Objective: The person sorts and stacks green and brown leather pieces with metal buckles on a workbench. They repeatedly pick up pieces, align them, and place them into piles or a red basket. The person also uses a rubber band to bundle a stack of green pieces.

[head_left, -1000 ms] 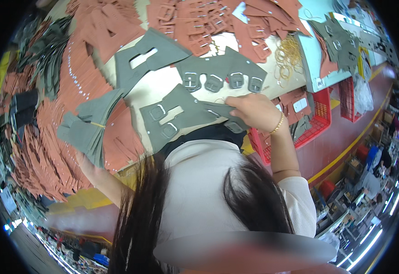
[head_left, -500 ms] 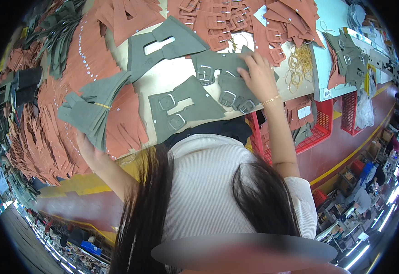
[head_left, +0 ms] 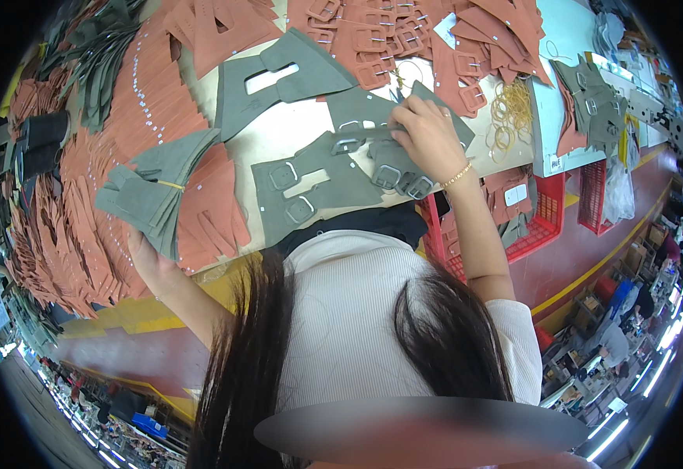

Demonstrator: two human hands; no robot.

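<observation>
My left hand (head_left: 150, 254) is closed on the lower end of a bundle of grey-green pieces (head_left: 142, 207), bound round the middle with a yellow rubber band. On the table, my right hand (head_left: 429, 137) pinches a grey-green buckled piece (head_left: 388, 160), whose left side tilts up off the surface. A small dark pointed thing (head_left: 397, 94) shows at the far side of those fingers; its kind is unclear. Left of that hand lies another grey-green buckled piece (head_left: 273, 205) with a slot. Beyond it is a flat grey-green piece (head_left: 240, 109) without buckles.
Rows of overlapping rust-coloured pieces (head_left: 91, 187) cover the left side. Rust buckled pieces (head_left: 373, 39) are heaped at the back. Yellow rubber bands (head_left: 509, 117) lie to the right, near a pale blue tabletop (head_left: 545, 160). Red crates (head_left: 548, 215) stand below the table's right edge.
My right hand has shifted slightly left and curled its fingers. The buckled piece under it has tilted up at its left side. My left hand still holds the bundle.
</observation>
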